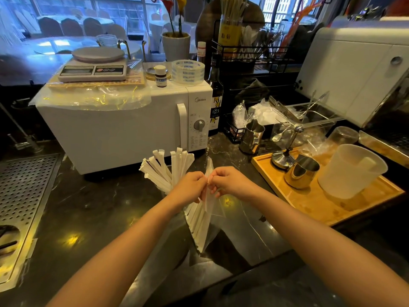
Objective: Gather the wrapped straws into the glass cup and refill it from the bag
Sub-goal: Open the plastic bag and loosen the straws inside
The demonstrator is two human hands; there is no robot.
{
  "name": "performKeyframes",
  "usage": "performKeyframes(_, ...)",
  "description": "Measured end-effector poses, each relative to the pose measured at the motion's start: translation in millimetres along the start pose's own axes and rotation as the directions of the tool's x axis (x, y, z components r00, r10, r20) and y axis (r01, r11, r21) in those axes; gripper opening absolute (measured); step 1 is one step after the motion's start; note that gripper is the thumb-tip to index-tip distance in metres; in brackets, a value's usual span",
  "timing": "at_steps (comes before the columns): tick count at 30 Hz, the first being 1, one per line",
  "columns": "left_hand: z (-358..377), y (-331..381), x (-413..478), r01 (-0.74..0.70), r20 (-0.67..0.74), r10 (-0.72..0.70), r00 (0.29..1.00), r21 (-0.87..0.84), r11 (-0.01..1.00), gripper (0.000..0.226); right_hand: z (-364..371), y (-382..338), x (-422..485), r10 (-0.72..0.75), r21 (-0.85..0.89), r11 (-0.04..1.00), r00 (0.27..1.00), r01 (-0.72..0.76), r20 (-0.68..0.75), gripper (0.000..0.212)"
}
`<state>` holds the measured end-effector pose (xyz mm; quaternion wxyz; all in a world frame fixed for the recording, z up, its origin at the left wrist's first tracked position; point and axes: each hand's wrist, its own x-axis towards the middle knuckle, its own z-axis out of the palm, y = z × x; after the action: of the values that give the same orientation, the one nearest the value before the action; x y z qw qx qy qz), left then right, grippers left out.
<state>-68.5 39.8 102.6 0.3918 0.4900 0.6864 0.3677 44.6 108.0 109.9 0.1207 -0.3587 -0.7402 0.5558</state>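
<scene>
Standing bag [204,222], straws [199,220] upright

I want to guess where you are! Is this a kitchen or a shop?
Probably a café's drink counter: steel milk jugs on a wooden tray, a syrup bottle beside the microwave, and wrapped straws.

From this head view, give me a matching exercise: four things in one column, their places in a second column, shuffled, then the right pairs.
Things:
1. kitchen scale
2. tape roll
3. steel pitcher
4. bag of straws

Places:
A. on the wooden tray
B. pinched at its top by the left hand and the right hand
C. on the microwave, left end
D. on the microwave, right end

Pairs: 1-C, 2-D, 3-A, 4-B
</scene>
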Motion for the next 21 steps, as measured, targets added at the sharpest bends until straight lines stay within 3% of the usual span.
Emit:
performKeyframes(5,-2,5,-1,-0.013,0.024,0.016,1.0,-0.121,0.993,0.031,-3,-2,-2,-0.004,0.168,0.986,1.0,0.007,-0.019,0.022)
performKeyframes(10,-5,12,-4,-0.038,0.044,0.045,0.998,-0.156,0.987,0.03,-4,-4,-2,0.002,0.233,0.973,1.0,0.003,-0.022,0.021)
performKeyframes(15,-9,16,-7,-0.041,0.086,0.058,0.995,-0.183,0.982,0.029,-1,-3,-1,0.039,0.172,0.984,0.999,-0.042,0.018,0.028)
performKeyframes(21,-8,16,-8,0.01,0.07,0.011,0.998,-0.303,0.953,0.031,2,-3,-3,0.03,0.309,0.951,1.0,-0.031,0.008,0.032)
